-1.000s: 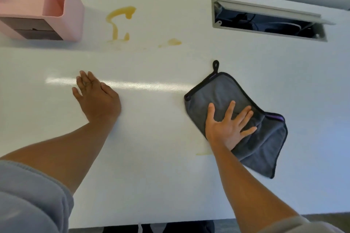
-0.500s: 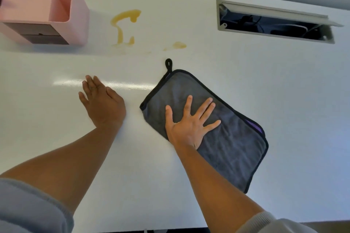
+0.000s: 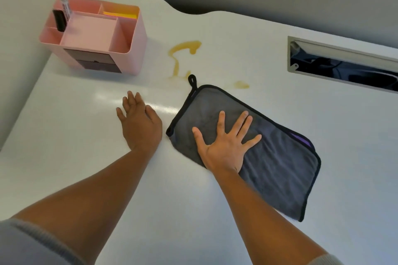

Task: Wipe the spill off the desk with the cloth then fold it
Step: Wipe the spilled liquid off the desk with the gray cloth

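A grey cloth (image 3: 277,170) with black edging and a hanging loop lies flat on the white desk (image 3: 64,135). My right hand (image 3: 226,144) presses flat on the cloth's left half, fingers spread. A yellow-brown spill (image 3: 183,54) streaks the desk just beyond the cloth's loop, and a smaller yellow spot (image 3: 242,85) sits at the cloth's far edge. My left hand (image 3: 140,125) rests flat on the bare desk to the left of the cloth, holding nothing.
A pink desk organiser (image 3: 97,34) with a marker and yellow notes stands at the back left, close to the spill. A rectangular cable slot (image 3: 344,66) is cut into the desk at the back right. A wall runs along the left side.
My right hand has slid the cloth left and away from me, up to the spill. The cloth has flattened out. My left hand has stayed on the desk.
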Available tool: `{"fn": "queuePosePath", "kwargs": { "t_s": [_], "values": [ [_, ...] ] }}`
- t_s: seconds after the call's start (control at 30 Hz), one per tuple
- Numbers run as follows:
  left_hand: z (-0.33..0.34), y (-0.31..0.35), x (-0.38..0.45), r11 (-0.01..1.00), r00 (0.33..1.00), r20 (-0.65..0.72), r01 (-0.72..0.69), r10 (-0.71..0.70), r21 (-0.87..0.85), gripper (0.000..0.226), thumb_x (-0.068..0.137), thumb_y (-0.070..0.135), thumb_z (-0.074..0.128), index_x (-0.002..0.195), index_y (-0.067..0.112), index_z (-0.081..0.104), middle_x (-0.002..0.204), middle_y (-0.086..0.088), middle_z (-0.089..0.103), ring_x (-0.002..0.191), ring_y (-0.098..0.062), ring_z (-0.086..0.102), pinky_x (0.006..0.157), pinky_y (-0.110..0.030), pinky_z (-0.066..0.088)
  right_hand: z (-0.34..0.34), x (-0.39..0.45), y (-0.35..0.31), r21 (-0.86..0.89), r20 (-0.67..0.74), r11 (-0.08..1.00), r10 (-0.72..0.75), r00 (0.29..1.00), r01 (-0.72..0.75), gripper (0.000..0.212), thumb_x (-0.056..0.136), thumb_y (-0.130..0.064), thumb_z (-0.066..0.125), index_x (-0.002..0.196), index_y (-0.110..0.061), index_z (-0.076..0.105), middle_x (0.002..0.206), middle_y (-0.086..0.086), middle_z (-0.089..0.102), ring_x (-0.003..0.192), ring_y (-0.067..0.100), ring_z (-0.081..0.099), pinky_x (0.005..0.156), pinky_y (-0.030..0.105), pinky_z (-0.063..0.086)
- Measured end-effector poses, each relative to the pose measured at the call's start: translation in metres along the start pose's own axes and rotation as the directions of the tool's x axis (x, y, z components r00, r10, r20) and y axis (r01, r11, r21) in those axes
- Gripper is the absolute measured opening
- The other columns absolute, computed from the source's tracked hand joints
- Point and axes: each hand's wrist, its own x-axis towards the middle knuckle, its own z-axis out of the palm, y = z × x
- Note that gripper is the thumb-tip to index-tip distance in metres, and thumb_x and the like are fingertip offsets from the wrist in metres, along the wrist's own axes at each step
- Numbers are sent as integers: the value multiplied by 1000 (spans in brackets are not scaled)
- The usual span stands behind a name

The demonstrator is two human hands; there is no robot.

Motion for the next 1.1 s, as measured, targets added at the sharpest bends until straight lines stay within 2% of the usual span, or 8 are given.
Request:
{"fn": "queuePosePath", "kwargs": {
  "t_s": [0.2, 0.43, 0.93, 1.1],
  "values": [
    [1, 14, 44, 980, 990, -48, 126, -135, -157, 49, 103, 20, 30, 150, 7, 29, 160, -8, 23, 148, -26, 18, 121, -44, 18, 0, 42, -27, -5, -41, 997, -78, 996, 78, 95, 80, -90, 7, 156, -34, 17, 164, 23, -4, 152, 38, -11, 110, 76, -1],
    [9, 19, 49, 987, 985, -88, 143, -149, -75, 51, 100, 15, 31, 150, 4, 30, 159, -11, 24, 148, -25, 19, 122, -37, 8, 1, 100, -64, -5, -80, 982, -189, 979, 189, 95, 80, -90, 8, 155, -34, 21, 164, 23, 0, 152, 38, -8, 109, 75, -1],
    [14, 25, 52, 978, 983, -58, 181, -176, 99, 58, 98, 21, 24, 154, 9, 18, 162, -6, 17, 149, -23, 14, 122, -40, 9, -9, 229, -141, 9, -49, 979, -203, 978, 204, 99, 77, -90, 5, 157, -32, 17, 163, 26, -3, 151, 41, -9, 107, 77, -3],
    [17, 24, 54, 974, 981, -63, 189, -183, 122, 60, 96, 21, 24, 154, 9, 18, 162, -6, 18, 149, -23, 16, 122, -40, 9, -13, 264, -160, -14, -17, 954, -300, 954, 300, 101, 75, -92, 5, 157, -33, 16, 163, 25, -5, 151, 41, -10, 108, 77, -5]
  ]
}}
